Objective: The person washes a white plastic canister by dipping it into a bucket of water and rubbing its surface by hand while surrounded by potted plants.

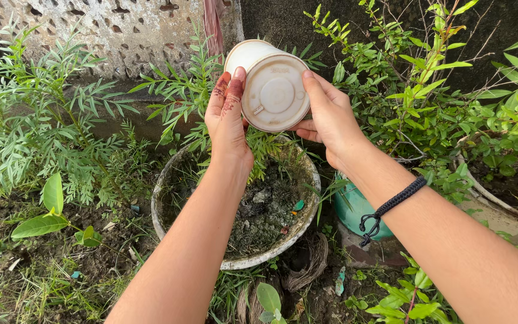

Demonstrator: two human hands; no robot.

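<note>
Hands: left hand (227, 117) and right hand (329, 117) grip a white cup (269, 85), tipped on its side, bottom facing us.
Cup spot: up above the big round pot (235, 258).
Pot: dark soil, a leafy plant.
Right: teal pot (355, 210), green bushes.
Far: gray wall (121, 30).
Ground: dirt, grass.

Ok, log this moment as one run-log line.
left hand: holds white plastic cup | right hand: holds cup | cup: tipped, base toward camera | below: round pale soil-filled pot

Leafy shrubs (37, 132), teal pot (355, 210), pitted concrete wall (121, 30)
</note>
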